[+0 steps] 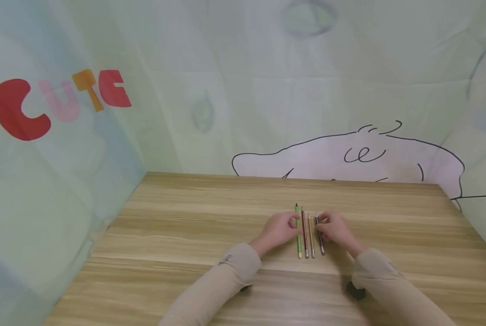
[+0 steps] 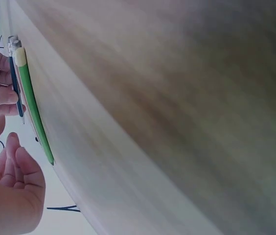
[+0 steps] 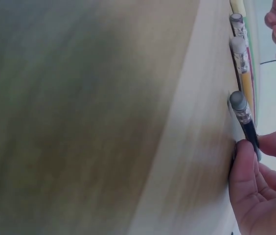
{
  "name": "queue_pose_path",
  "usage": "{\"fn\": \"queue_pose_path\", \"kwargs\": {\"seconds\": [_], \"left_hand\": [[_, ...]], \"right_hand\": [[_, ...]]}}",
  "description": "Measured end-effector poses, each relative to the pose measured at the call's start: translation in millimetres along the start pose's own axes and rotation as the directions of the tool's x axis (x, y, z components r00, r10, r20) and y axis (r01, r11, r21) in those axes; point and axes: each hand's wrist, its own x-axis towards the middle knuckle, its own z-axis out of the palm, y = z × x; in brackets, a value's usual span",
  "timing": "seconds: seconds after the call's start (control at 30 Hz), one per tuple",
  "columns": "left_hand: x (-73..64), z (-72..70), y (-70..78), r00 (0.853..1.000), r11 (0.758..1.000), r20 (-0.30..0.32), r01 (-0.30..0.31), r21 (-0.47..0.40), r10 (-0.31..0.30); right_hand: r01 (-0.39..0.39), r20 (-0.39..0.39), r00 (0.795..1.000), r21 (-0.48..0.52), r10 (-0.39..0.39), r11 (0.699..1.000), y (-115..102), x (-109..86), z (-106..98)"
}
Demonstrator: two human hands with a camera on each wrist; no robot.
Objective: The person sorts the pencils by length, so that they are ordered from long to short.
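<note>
Side by side on the wooden table lie a green pencil (image 1: 298, 244) with a pale yellow end, a dark red pencil (image 1: 305, 235) and a yellow pencil (image 1: 311, 237). To their right is a dark blue-black pencil (image 1: 321, 246) with a grey eraser. My right hand (image 1: 335, 228) pinches this dark pencil between thumb and fingers, its eraser end toward me in the right wrist view. Beside the green pencil, my left hand (image 1: 281, 228) hovers with thumb and fingers apart, holding nothing in the left wrist view (image 2: 13, 186).
Wood-grained table (image 1: 178, 231) surrounds the pencils on all sides. Behind it hangs a pale fabric backdrop (image 1: 210, 90) with a line-drawn figure, and coloured letters show on the left side. A black wrist device (image 1: 355, 290) shows under the right sleeve.
</note>
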Motion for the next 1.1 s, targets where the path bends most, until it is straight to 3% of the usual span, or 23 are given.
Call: {"fn": "queue_pose_path", "kwargs": {"seconds": [0.4, 1.1], "left_hand": [[-0.5, -4.3, -9.6, 0.998, 0.998, -0.023, 0.052, -0.046, -0.053], [-5.2, -11.7, -15.0, 0.994, 0.989, -0.041, 0.097, -0.108, -0.102]], "right_hand": [[-0.057, -0.018, 0.998, -0.086, 0.056, 0.995, -4, 0.2, 3], [-0.035, -0.014, 0.999, -0.061, 0.034, 0.997, 1, -3.5, 2]]}}
